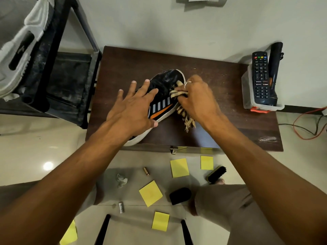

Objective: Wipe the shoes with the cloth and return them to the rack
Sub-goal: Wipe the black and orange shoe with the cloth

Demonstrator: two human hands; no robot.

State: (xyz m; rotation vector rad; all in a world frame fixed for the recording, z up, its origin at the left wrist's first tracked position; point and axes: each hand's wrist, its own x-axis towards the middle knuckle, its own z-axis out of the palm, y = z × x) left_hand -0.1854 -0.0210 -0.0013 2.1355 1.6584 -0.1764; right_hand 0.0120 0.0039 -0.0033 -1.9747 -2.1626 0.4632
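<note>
A black mesh sneaker [166,80] with grey stripes, an orange mark and a white sole lies on the dark wooden table [221,121], toe pointing away from me. My left hand [132,106] lies flat over its heel half, fingers spread and straight. My right hand [196,96] grips a bunched beige striped cloth [178,93] against the shoe's right side; the frayed end hangs by the sole. A white and grey shoe [19,50] sits on the black rack [58,71] at the left.
A clear box [247,96] at the table's right edge holds a remote [260,76] and a black torch. On the floor below lie yellow sticky notes [179,167], a shoe brush [216,174], a black pad [180,195] and small items. Cables run at far right.
</note>
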